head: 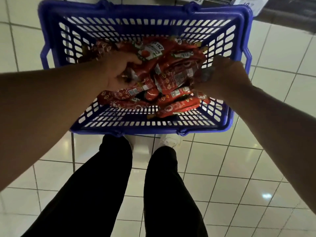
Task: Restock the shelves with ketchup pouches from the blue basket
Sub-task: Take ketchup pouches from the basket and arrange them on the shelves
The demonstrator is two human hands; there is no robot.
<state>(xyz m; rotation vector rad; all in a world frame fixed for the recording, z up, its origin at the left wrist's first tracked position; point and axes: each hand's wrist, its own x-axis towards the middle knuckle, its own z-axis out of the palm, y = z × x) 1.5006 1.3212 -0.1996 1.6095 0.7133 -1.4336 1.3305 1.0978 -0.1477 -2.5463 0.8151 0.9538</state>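
Both hands, left [118, 71] and right [224, 74], are gripping red pouches [172, 72] inside a blue basket [136, 12] sitting on the floor [239, 168].

Glossy white floor tiles [213, 168], black trousers [102, 185] and white shoes [169, 140] (toes under something blue)

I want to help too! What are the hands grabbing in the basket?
Both hands grip ketchup pouches: the left hand at the bunch's left edge, the right hand at its right edge.

Bare forearms; black trousers [106, 182]; white shoes [170, 141].
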